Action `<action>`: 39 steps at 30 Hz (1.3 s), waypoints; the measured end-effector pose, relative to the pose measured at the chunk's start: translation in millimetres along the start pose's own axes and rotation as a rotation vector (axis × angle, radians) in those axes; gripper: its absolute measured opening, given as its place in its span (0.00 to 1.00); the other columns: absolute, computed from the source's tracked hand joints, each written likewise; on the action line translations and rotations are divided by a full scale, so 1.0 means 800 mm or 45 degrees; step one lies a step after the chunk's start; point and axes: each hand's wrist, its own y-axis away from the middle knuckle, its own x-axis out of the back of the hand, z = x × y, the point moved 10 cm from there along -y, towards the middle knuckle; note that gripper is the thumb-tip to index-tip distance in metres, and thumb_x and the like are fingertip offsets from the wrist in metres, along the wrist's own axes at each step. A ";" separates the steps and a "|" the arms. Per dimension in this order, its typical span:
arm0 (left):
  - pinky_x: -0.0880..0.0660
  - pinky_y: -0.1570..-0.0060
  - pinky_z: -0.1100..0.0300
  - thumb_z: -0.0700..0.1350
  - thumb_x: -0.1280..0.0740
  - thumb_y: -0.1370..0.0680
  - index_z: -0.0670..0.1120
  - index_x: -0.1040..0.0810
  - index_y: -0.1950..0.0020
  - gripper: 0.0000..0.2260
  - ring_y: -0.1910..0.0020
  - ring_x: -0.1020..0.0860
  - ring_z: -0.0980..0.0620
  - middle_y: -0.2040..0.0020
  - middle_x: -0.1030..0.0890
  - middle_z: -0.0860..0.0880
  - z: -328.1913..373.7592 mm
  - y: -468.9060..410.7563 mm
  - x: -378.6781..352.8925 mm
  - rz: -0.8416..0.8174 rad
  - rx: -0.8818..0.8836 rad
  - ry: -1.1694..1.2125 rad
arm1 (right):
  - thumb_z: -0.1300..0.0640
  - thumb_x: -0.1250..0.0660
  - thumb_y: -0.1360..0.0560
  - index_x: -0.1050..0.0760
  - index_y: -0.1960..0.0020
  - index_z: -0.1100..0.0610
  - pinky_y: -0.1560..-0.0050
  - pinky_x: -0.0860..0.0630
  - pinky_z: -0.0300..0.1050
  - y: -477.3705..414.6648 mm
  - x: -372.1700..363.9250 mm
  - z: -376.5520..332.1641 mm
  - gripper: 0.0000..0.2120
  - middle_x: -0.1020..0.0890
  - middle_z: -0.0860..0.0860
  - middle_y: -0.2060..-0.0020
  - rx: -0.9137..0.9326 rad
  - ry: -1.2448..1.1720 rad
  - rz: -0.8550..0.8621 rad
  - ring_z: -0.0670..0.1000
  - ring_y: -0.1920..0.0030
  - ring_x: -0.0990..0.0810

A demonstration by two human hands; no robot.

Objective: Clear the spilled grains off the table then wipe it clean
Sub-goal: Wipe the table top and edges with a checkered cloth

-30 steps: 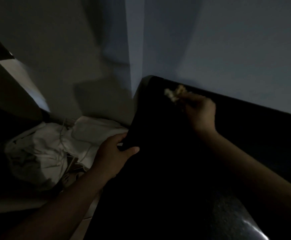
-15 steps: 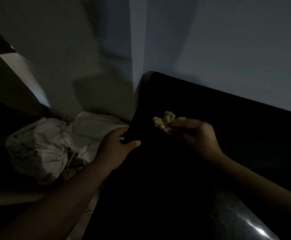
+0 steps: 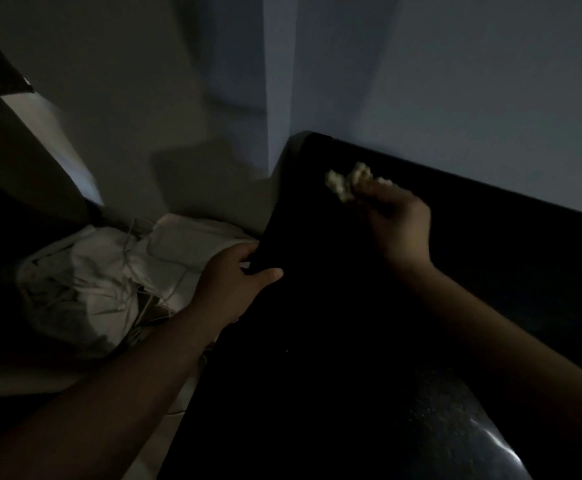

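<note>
While your left hand (image 3: 236, 284) clasps the table (image 3: 334, 358) edge, thumb on top, your right hand (image 3: 402, 225) has a pale wad (image 3: 346, 183) pinched in its grip, near the table's far corner by the wall. It's too dark to make out the grains. White bags (image 3: 88, 282) lie left of the table.

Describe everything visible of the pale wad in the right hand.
The pale wad is a small, cream-coloured, crumpled lump, like scrunched cloth or tissue; the dim light hides which. The right hand pinches it at the fingertips, its lumpy end sticking out toward the far left corner of the black table. It is over the tabletop near the wall; whether it touches the surface cannot be told.
</note>
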 end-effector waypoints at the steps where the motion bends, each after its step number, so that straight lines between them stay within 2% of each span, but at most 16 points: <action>1: 0.28 0.45 0.59 0.45 0.27 0.27 0.48 0.23 0.37 0.18 0.46 0.23 0.54 0.44 0.21 0.52 0.000 0.000 0.000 0.000 0.000 0.005 | 0.61 0.28 0.27 0.17 0.45 0.59 0.42 0.33 0.25 -0.019 -0.013 0.007 0.10 0.17 0.48 0.48 -0.034 0.043 0.008 0.39 0.46 0.23; 3: 0.29 0.48 0.63 0.44 0.28 0.27 0.48 0.23 0.38 0.17 0.48 0.23 0.55 0.47 0.21 0.53 0.001 -0.001 -0.001 0.002 -0.003 0.012 | 0.64 0.29 0.27 0.17 0.47 0.61 0.43 0.35 0.25 -0.032 -0.046 0.015 0.10 0.17 0.52 0.47 -0.040 0.123 -0.046 0.49 0.44 0.20; 5: 0.29 0.51 0.65 0.43 0.27 0.27 0.48 0.22 0.39 0.17 0.49 0.23 0.55 0.49 0.21 0.54 0.002 -0.003 -0.001 0.013 -0.019 -0.010 | 0.64 0.28 0.28 0.16 0.50 0.62 0.45 0.36 0.24 -0.019 -0.069 0.011 0.08 0.16 0.56 0.49 0.027 0.164 -0.107 0.53 0.46 0.19; 9: 0.28 0.47 0.60 0.45 0.27 0.27 0.49 0.23 0.40 0.16 0.47 0.23 0.54 0.48 0.21 0.54 0.001 -0.003 -0.001 -0.004 -0.010 -0.015 | 0.60 0.27 0.30 0.15 0.53 0.57 0.41 0.31 0.28 0.050 -0.069 -0.015 0.07 0.15 0.51 0.51 0.197 0.071 -0.367 0.40 0.48 0.21; 12: 0.27 0.48 0.62 0.45 0.27 0.28 0.49 0.22 0.41 0.15 0.48 0.22 0.54 0.49 0.21 0.54 0.001 -0.004 -0.001 0.005 -0.023 -0.015 | 0.61 0.28 0.31 0.15 0.54 0.57 0.45 0.27 0.31 0.076 -0.047 -0.023 0.07 0.15 0.47 0.54 0.172 -0.021 -0.529 0.35 0.50 0.21; 13: 0.27 0.51 0.65 0.44 0.27 0.28 0.49 0.21 0.42 0.15 0.49 0.22 0.56 0.50 0.21 0.55 0.003 -0.004 0.000 0.017 -0.040 -0.039 | 0.62 0.28 0.31 0.16 0.55 0.56 0.46 0.27 0.32 0.072 -0.033 -0.024 0.06 0.15 0.48 0.56 0.128 -0.085 -0.509 0.36 0.52 0.20; 15: 0.28 0.52 0.67 0.44 0.26 0.28 0.49 0.21 0.43 0.14 0.50 0.23 0.57 0.50 0.21 0.55 0.004 -0.005 0.002 0.032 -0.057 -0.057 | 0.64 0.29 0.29 0.18 0.55 0.54 0.48 0.27 0.33 0.046 0.007 -0.019 0.07 0.16 0.48 0.57 0.031 -0.183 -0.274 0.37 0.55 0.20; 17: 0.27 0.48 0.61 0.44 0.26 0.28 0.49 0.21 0.43 0.14 0.48 0.22 0.54 0.48 0.19 0.53 0.002 -0.006 -0.001 0.012 -0.054 -0.033 | 0.63 0.28 0.28 0.18 0.51 0.52 0.48 0.29 0.27 0.021 0.049 0.004 0.09 0.18 0.45 0.55 -0.089 -0.097 0.016 0.31 0.55 0.22; 19: 0.26 0.46 0.57 0.44 0.26 0.28 0.48 0.21 0.42 0.15 0.48 0.21 0.52 0.48 0.19 0.51 0.001 -0.006 -0.001 0.010 -0.045 -0.025 | 0.62 0.28 0.27 0.18 0.46 0.56 0.48 0.32 0.21 0.015 0.058 0.031 0.10 0.19 0.44 0.52 -0.186 0.038 0.106 0.32 0.52 0.23; 21: 0.26 0.46 0.57 0.44 0.26 0.28 0.47 0.21 0.41 0.17 0.47 0.21 0.51 0.47 0.19 0.50 0.001 -0.006 -0.001 0.009 -0.040 -0.032 | 0.64 0.28 0.27 0.17 0.46 0.60 0.44 0.34 0.21 0.026 0.044 0.047 0.10 0.17 0.49 0.49 -0.184 0.122 0.090 0.38 0.47 0.22; 23: 0.25 0.45 0.55 0.45 0.27 0.28 0.46 0.22 0.39 0.18 0.47 0.21 0.50 0.45 0.19 0.49 0.001 -0.008 -0.001 -0.004 -0.044 -0.038 | 0.66 0.28 0.28 0.17 0.47 0.57 0.40 0.34 0.24 0.049 0.021 0.046 0.12 0.17 0.50 0.48 -0.137 0.112 0.026 0.39 0.45 0.23; 27: 0.26 0.46 0.57 0.46 0.27 0.28 0.47 0.21 0.39 0.18 0.46 0.22 0.53 0.46 0.19 0.50 -0.001 -0.011 0.000 0.001 -0.062 -0.074 | 0.65 0.28 0.29 0.18 0.47 0.52 0.37 0.31 0.34 0.120 -0.004 0.009 0.13 0.18 0.44 0.47 0.041 0.063 -0.144 0.41 0.43 0.23; 31: 0.25 0.46 0.56 0.48 0.26 0.28 0.48 0.22 0.39 0.19 0.45 0.22 0.53 0.46 0.19 0.52 -0.006 -0.014 -0.001 -0.001 -0.052 -0.104 | 0.63 0.26 0.29 0.17 0.52 0.39 0.38 0.27 0.41 0.150 -0.004 -0.007 0.18 0.17 0.37 0.52 -0.123 -0.185 -0.326 0.41 0.44 0.21; 33: 0.25 0.46 0.56 0.47 0.26 0.29 0.47 0.21 0.39 0.19 0.45 0.22 0.52 0.45 0.19 0.51 -0.007 -0.015 -0.001 0.001 -0.059 -0.093 | 0.63 0.27 0.28 0.17 0.50 0.43 0.39 0.27 0.38 0.120 0.016 -0.006 0.15 0.16 0.38 0.53 -0.150 -0.234 -0.187 0.36 0.47 0.20; 36: 0.28 0.54 0.66 0.47 0.27 0.28 0.47 0.21 0.39 0.18 0.46 0.22 0.53 0.45 0.19 0.52 -0.007 -0.014 -0.003 -0.025 -0.058 -0.060 | 0.64 0.28 0.27 0.17 0.46 0.55 0.41 0.31 0.27 0.063 0.029 0.014 0.11 0.17 0.44 0.51 -0.255 -0.179 0.066 0.27 0.52 0.24; 39: 0.30 0.57 0.68 0.47 0.27 0.27 0.49 0.23 0.38 0.18 0.48 0.23 0.55 0.48 0.22 0.55 -0.008 -0.013 -0.003 -0.041 -0.022 -0.038 | 0.65 0.29 0.27 0.18 0.45 0.61 0.44 0.36 0.20 0.030 -0.018 0.019 0.11 0.17 0.51 0.47 -0.217 -0.072 -0.044 0.33 0.48 0.25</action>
